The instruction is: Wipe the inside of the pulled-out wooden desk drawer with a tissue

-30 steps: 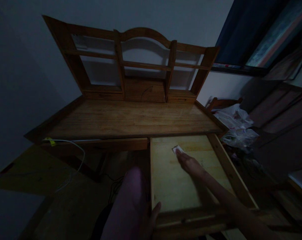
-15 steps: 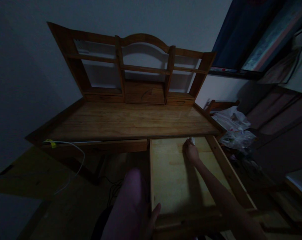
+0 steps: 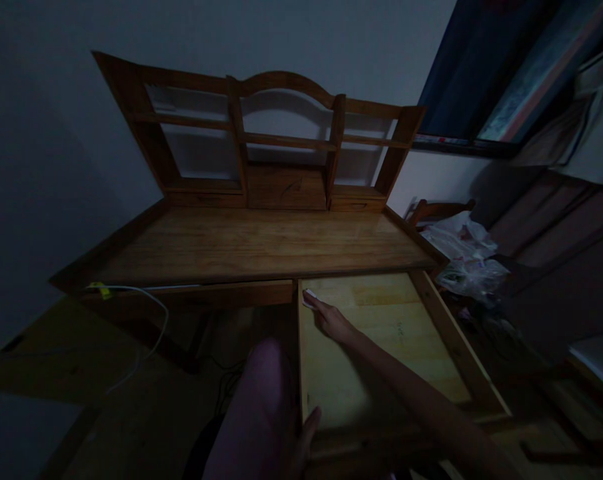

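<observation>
Facing the wooden surface [image 3: 261, 243], you have its right-hand drawer [image 3: 381, 313] standing open below the front edge. Your right hand [image 3: 334, 320] reaches to the drawer's far left corner, fingers stretched flat on a small white cloth [image 3: 308, 295]. Your left hand [image 3: 306, 433] rests well back at the near left corner; its grip is too dark to tell.

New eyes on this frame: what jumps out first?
The pulled-out drawer stands out pale in the dark room, under the right half of the wooden desk. In its far left corner the right hand presses a small white cloth. The arched hutch stands at the desk's back against the wall.
</observation>
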### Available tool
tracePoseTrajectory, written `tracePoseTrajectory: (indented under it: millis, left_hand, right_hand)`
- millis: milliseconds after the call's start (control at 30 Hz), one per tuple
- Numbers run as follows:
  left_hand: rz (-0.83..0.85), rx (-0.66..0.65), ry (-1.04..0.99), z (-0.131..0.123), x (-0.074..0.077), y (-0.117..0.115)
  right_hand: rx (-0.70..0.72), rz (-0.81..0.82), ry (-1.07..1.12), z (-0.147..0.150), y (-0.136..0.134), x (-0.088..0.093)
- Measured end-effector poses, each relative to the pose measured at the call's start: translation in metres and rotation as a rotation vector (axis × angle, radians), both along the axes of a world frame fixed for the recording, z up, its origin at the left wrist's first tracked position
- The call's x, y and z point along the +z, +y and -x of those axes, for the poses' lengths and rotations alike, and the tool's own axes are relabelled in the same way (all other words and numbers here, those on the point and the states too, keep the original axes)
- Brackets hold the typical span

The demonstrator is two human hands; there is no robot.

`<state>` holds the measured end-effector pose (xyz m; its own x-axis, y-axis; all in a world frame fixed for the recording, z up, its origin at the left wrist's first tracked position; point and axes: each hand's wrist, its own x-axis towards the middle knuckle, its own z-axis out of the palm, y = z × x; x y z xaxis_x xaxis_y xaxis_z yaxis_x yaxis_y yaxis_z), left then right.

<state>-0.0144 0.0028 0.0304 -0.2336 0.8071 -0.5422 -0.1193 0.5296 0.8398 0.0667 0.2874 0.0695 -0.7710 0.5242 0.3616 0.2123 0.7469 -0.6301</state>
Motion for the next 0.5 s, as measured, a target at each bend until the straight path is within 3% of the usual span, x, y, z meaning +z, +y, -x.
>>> tracePoseTrajectory:
  millis: [167, 267, 367, 500]
  left_hand:
    - [-0.026, 0.037, 0.091, 0.003, -0.002, 0.0]
    - [-0.052, -0.021, 0.076, 0.003, -0.009, 0.0]
    - [-0.021, 0.048, 0.043, 0.0, -0.013, -0.001]
    - [0.003, 0.129, 0.084, -0.004, -0.001, -0.004]
  right_hand:
    - [0.107, 0.009, -0.055, -0.043, 0.002, 0.012]
    - [0.086, -0.01, -0.091, -0.071, 0.015, 0.013]
    - [-0.019, -0.033, -0.111, -0.101, 0.035, 0.013]
    - [-0.276, -0.06, -0.146, -0.149, 0.061, 0.015]
